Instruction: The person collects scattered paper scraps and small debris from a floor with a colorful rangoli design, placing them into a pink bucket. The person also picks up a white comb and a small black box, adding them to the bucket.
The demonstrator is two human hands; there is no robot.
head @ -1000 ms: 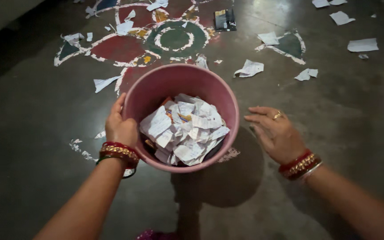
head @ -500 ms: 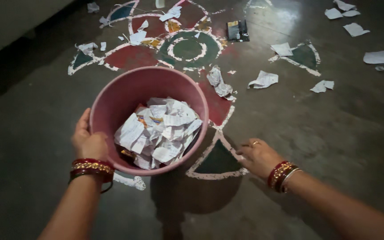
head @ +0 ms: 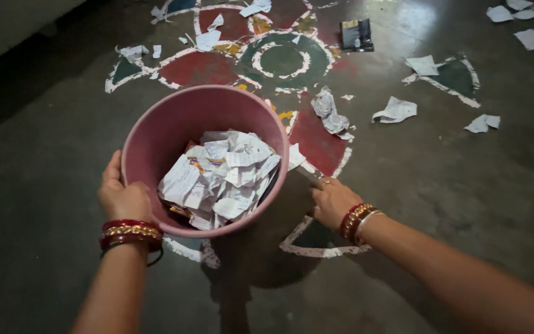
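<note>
Bucket (head: 156, 139), pink and round, is sitting low in front of us over the dark floor (head: 44, 185), its near rim tipped toward us so that we are looking straight into it. We are holding it with our left hand (head: 122, 198), whose fingers are clasped on the left rim, thumb on the outside wall. Torn paper scraps (head: 217, 176), mostly white with a few orange and yellow bits, are filling the lower half of the bucket. Our right hand (head: 332, 201) is resting low on the floor just right of the bucket, fingers curled and pointing toward a scrap that is lying beside the bucket's right wall; we cannot tell whether they are pinching anything. Red and gold bangles (head: 131, 234) are circling both our wrists. Beneath and beyond the bucket a painted floor pattern (head: 282, 59) in red, green and white is spreading outward, with a green ring at its middle. A crumpled paper (head: 330, 111) is lying on a red petal just beyond the bucket, another piece (head: 395, 110) is lying farther right, and more scraps are scattered toward the far right corner. A small dark packet (head: 356, 34) is lying near the ring.
</note>
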